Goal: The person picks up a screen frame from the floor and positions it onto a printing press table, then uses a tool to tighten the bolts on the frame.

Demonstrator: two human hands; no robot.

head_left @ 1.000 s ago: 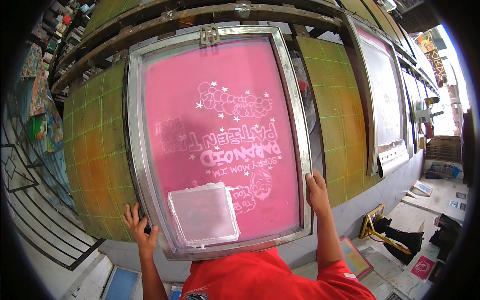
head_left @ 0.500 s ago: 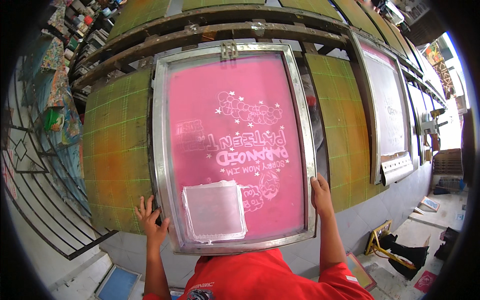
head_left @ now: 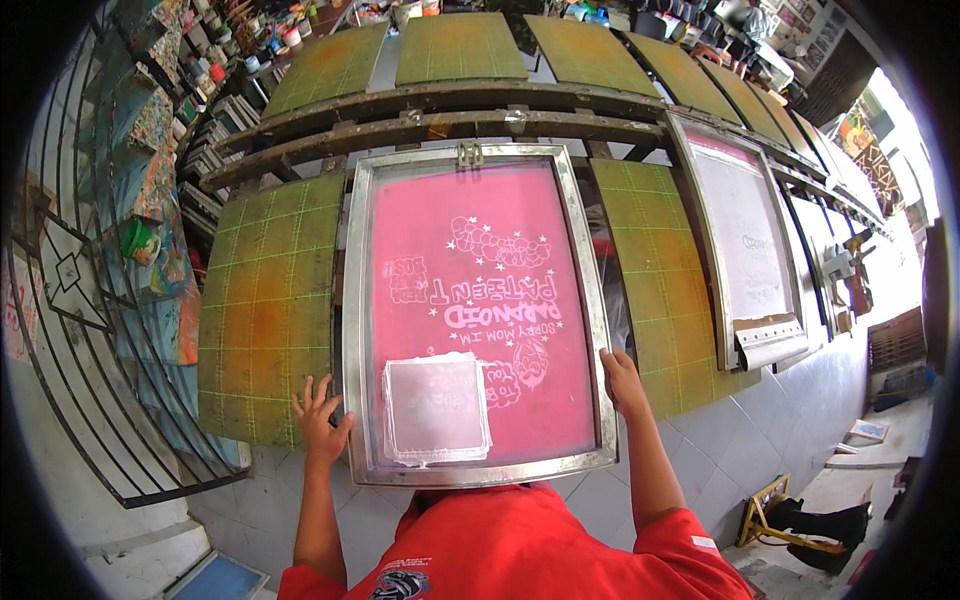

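Observation:
A metal-framed printing screen (head_left: 470, 474) with pink mesh lies before me over the bench, held at its far end by a small metal clamp (head_left: 470, 155). Pale lettering and star shapes mark the mesh, and a whitish square patch (head_left: 435, 408) covers its near left corner. By the frame's lower left edge, my left hand (head_left: 322, 425) has its fingers spread over the edge of a green board, the thumb close to the frame. At the frame's right side rail, my right hand (head_left: 622, 385) grips the metal, its fingers partly hidden.
Green gridded boards (head_left: 265, 310) flank the screen, with more across dark metal rails (head_left: 420, 105). A second framed screen (head_left: 748, 240) with a metal strip on its near end stands to the right. Curved black railings (head_left: 75, 400) run along the left, beside paint-spattered cloths (head_left: 160, 190).
My view has shifted, so more of the far boards and room shows. Both hands stay at about the same places along the screen frame.

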